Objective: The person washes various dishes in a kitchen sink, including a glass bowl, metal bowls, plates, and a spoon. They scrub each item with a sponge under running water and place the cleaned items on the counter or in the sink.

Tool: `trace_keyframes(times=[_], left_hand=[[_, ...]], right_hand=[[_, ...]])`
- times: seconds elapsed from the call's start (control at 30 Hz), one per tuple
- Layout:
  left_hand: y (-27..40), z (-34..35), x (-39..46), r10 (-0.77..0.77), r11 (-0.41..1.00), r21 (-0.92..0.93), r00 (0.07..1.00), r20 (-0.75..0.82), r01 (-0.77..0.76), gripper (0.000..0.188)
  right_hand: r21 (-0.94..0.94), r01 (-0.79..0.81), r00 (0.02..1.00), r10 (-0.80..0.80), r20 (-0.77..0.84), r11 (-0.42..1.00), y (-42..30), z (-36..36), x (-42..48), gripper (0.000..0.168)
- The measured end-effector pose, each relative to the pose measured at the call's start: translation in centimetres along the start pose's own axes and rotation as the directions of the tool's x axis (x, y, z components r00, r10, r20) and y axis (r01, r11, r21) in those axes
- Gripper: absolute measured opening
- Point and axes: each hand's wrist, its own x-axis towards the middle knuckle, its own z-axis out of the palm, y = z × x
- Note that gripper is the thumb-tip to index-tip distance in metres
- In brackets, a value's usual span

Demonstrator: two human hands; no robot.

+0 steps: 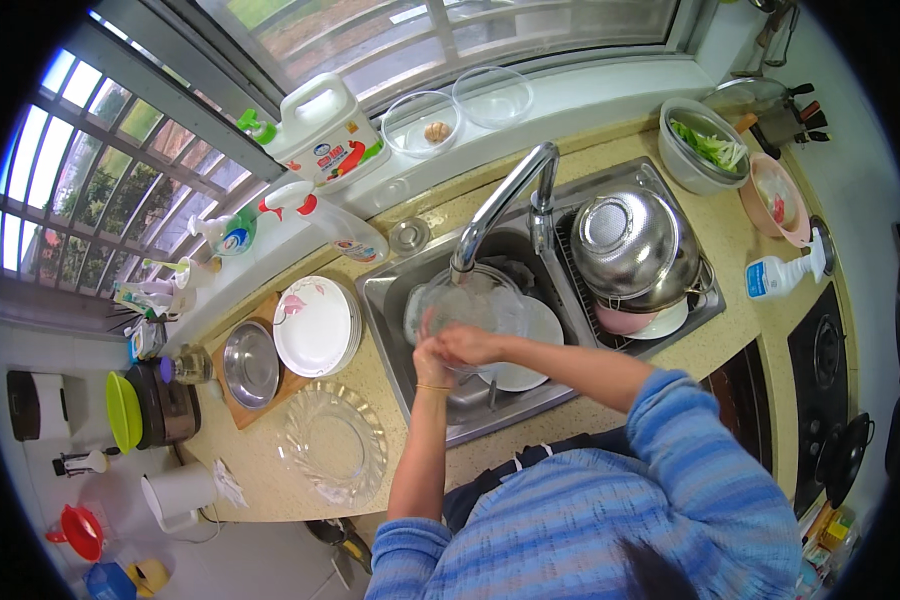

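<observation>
Under the chrome faucet (506, 202) is a clear bowl (499, 311), in the left basin of the steel sink (390, 300). My left hand (433, 361) grips the bowl at its near left rim, fingers pointing up. My right hand (466, 345) is closed up against the left one at the same rim; blur and overlap hide whether its fingers hold anything. White plates (544, 352) lie in the basin below and to the right of the bowl, partly covered by it and my right forearm.
Left of the sink stand stacked white floral plates (311, 326), a steel bowl (251, 365) on a wooden board (270, 409), and a clear glass plate (334, 442). A steel colander (630, 240) sits upside down over the right basin. A spray bottle (334, 225) stands behind the plates.
</observation>
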Motion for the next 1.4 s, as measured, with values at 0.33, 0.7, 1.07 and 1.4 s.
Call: trace_keyframes(times=[0.33, 0.7, 1.07, 1.4], left_hand=[[4.1, 4.0, -0.6, -0.569, 0.821, -0.049, 0.822, 0.016, 0.569, 0.068], [5.8, 1.6, 1.4, -0.779, 0.625, 0.096, 0.613, 0.131, 0.774, 0.073], [1.8, 5.5, 6.4, 0.066, 0.772, 0.634, 0.998, -0.003, -0.05, 0.042], [6.8, 7.7, 6.1, 0.063, 0.096, 0.948, 0.952, 0.299, -0.303, 0.034]], right_hand=[[-0.783, 0.146, 0.935, -0.342, -0.089, 0.604, -2.3, -5.8, -0.3, 0.015], [-0.582, 0.256, 0.963, -0.153, 0.221, 0.772, -3.4, -6.6, -8.9, 0.033], [0.764, -0.116, 0.809, 0.507, -0.299, 0.635, 0.1, -6.1, -2.1, 0.036], [0.625, -0.235, 0.948, 0.319, -0.023, 0.745, -1.5, -7.6, -0.9, 0.037]])
